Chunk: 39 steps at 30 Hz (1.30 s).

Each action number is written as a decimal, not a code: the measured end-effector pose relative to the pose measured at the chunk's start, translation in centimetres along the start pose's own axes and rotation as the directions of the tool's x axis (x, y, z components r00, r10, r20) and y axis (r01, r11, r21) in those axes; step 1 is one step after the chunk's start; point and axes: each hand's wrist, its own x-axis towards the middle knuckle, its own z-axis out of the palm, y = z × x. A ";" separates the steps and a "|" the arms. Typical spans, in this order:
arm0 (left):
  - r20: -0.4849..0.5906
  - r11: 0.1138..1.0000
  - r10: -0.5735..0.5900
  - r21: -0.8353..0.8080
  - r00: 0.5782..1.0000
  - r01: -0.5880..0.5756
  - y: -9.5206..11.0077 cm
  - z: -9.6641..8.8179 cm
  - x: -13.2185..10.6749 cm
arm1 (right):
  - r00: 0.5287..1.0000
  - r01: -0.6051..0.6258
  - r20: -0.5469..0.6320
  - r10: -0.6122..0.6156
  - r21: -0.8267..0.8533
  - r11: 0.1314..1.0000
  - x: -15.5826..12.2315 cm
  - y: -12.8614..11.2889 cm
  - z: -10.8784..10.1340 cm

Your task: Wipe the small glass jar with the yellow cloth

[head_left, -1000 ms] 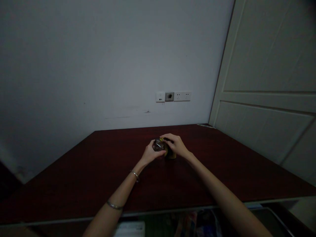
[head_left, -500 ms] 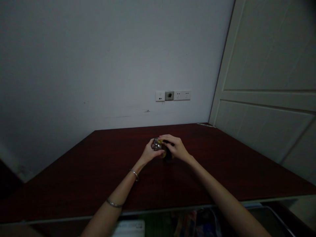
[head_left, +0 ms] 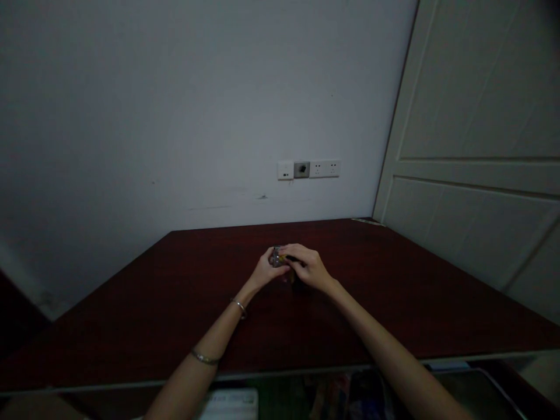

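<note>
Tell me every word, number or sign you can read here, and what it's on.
Nothing here can be read.
The small object held between the left hand and right hand: any print is too small and dark to read.
The wall sockets: only slots show, no legible marks.
The white sheet below the table edge: blurred, unreadable.
</note>
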 end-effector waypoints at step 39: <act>0.199 0.916 -0.368 -0.094 0.908 0.391 0.9 -0.6 -0.3 | 0.938 -0.347 0.006 0.347 0.050 0.937 -2.1 2.2 1.7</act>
